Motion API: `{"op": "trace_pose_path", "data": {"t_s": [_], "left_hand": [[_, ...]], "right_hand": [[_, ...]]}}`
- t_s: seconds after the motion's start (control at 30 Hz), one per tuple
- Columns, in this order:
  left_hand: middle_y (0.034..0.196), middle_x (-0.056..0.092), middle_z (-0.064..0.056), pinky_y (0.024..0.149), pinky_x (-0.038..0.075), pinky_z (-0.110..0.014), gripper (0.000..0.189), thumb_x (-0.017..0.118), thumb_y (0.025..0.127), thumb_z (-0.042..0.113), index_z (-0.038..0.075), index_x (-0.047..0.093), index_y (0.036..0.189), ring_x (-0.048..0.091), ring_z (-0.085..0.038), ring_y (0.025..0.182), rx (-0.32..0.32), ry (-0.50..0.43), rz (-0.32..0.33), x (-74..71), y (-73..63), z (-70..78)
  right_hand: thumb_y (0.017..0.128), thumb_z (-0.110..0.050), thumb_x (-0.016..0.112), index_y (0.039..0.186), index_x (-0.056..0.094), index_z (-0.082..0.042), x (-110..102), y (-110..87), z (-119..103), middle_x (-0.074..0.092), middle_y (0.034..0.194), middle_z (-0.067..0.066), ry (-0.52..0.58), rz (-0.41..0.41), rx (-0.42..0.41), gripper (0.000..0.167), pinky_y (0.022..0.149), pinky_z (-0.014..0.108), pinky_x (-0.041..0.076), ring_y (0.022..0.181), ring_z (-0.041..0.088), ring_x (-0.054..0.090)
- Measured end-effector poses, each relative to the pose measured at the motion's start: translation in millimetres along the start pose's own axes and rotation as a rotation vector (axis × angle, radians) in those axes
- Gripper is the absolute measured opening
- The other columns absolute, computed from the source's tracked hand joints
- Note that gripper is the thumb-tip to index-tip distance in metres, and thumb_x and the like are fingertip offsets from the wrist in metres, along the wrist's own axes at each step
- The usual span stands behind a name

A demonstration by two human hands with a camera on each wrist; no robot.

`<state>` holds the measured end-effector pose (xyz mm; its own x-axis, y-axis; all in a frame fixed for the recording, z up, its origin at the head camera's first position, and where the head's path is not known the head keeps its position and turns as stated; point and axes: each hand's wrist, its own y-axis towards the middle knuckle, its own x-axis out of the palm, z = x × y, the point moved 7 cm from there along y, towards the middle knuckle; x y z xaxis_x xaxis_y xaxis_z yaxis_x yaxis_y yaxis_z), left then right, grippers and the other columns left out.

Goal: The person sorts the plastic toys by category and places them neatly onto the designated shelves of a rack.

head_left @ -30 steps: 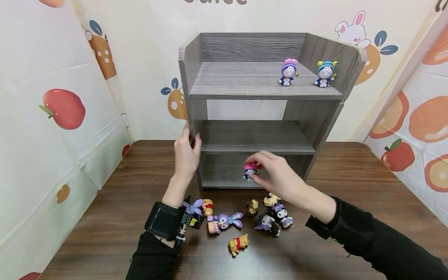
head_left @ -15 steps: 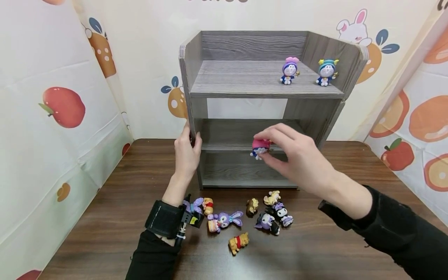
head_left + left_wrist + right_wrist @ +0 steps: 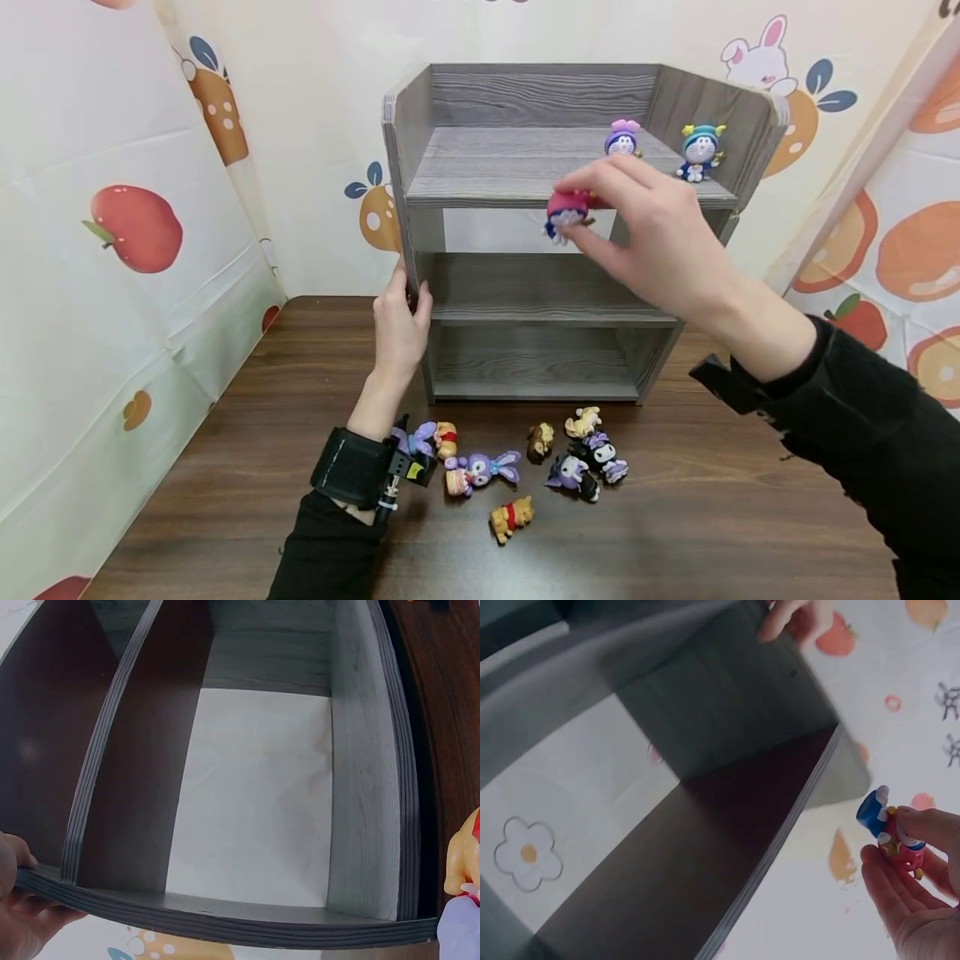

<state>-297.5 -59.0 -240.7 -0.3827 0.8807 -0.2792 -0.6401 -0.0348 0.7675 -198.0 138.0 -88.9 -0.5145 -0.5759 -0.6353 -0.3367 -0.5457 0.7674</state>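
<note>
My left hand [image 3: 401,333] grips the left side panel of the grey wooden shelf unit [image 3: 495,167]. In the left wrist view, the thumb lies on the panel's inner side and the fingers lie outside it. A pink-hatted figurine [image 3: 567,208] with a dark blue body is pinched between the thumb and fingers of my right hand [image 3: 667,237]. That hand is raised in front of the top board's front edge. On the top board stand a purple-hatted figurine [image 3: 622,140], partly hidden by my hand, and a teal-hatted figurine [image 3: 700,153] farther right.
Several small figurines lie on the brown table before the shelf: a yellow bear [image 3: 512,519], a purple rabbit [image 3: 487,469], a brown figurine [image 3: 540,442] and a purple-and-black figurine [image 3: 572,477] among them. Printed cloth hangs behind and at both sides.
My right hand has lifted the pink-hatted figurine from in front of the bottom compartment up to the top board's edge. My left hand has stayed on the side panel.
</note>
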Motion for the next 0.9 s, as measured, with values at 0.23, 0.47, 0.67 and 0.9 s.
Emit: {"op": "trace_pose_path", "data": {"t_s": [0.23, 0.47, 0.67, 0.9], "left_hand": [[0.109, 0.055, -0.025, 0.07, 0.049, -0.041, 0.04, 0.048, 0.086, -0.003, -0.008, 0.041, 0.125, 0.058, -0.031, 0.092, -0.009, 0.001, -0.003, 0.8, -0.3, -1.0], [0.112, 0.055, -0.024, 0.071, 0.048, -0.039, 0.042, 0.048, 0.086, -0.003, -0.007, 0.04, 0.127, 0.057, -0.029, 0.094, -0.015, 0.012, -0.003, 0.6, 0.4, -0.3], [0.111, 0.054, -0.025, 0.071, 0.049, -0.04, 0.04, 0.047, 0.086, -0.004, -0.008, 0.042, 0.125, 0.057, -0.032, 0.094, -0.007, 0.0, 0.001, 0.5, 0.8, 0.8], [0.112, 0.054, -0.025, 0.071, 0.049, -0.04, 0.041, 0.048, 0.086, -0.004, -0.008, 0.041, 0.126, 0.057, -0.031, 0.094, -0.006, -0.001, -0.001, 0.0, -0.2, 0.8]], "right_hand": [[0.082, -0.008, 0.061, 0.105, 0.058, 0.005, 1.4, 16.7, 28.8, 0.058, 0.097, 0.015, -0.05, 0.015, 0.05, 0.027, 0.076, 0.033, 0.046, 0.087, 0.021, 0.055], [0.083, -0.011, 0.06, 0.108, 0.056, 0.004, 8.1, 26.0, 56.6, 0.057, 0.099, 0.015, -0.069, -0.022, 0.178, 0.029, 0.081, 0.034, 0.044, 0.09, 0.024, 0.055], [0.085, -0.011, 0.058, 0.111, 0.054, 0.004, 16.1, 32.4, 73.4, 0.056, 0.102, 0.016, -0.076, -0.061, 0.232, 0.03, 0.083, 0.035, 0.043, 0.092, 0.024, 0.053], [0.086, -0.01, 0.056, 0.111, 0.053, 0.004, 30.0, 38.3, 86.0, 0.055, 0.105, 0.016, -0.046, -0.104, 0.268, 0.029, 0.086, 0.033, 0.041, 0.097, 0.024, 0.052]]}}
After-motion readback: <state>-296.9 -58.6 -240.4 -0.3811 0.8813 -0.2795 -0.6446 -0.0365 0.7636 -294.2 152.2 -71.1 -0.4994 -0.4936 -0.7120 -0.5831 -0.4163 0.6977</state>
